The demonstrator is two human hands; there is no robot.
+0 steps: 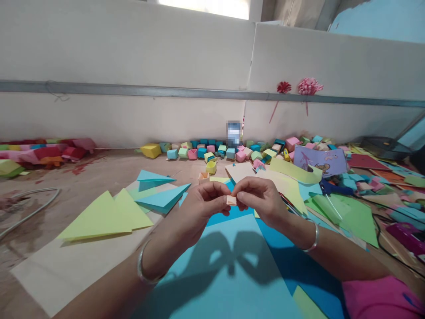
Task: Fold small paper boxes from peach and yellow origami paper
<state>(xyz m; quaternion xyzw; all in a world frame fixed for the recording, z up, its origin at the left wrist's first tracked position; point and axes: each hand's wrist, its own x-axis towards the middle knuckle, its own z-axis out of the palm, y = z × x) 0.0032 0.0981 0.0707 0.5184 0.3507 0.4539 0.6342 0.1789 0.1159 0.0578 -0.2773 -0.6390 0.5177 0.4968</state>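
Between my two hands is a small folded piece of pale peach paper [231,200], raised above the table. My left hand [204,206] pinches its left side with thumb and forefinger. On the other side, the thumb and fingers of my right hand [262,199] close on its right edge. Below lies a light blue paper sheet [232,252], which carries the shadow of both hands. A peach open paper box [203,177] and a yellow paper box [211,167] stand just beyond my left hand.
Yellow folded sheets [99,219] and blue paper planes [166,197] lie at left. Several coloured paper cubes [201,152] line the wall, near a phone [234,133]. At right are a blue glue gun [337,188], green paper [352,215] and a dark cable [381,239].
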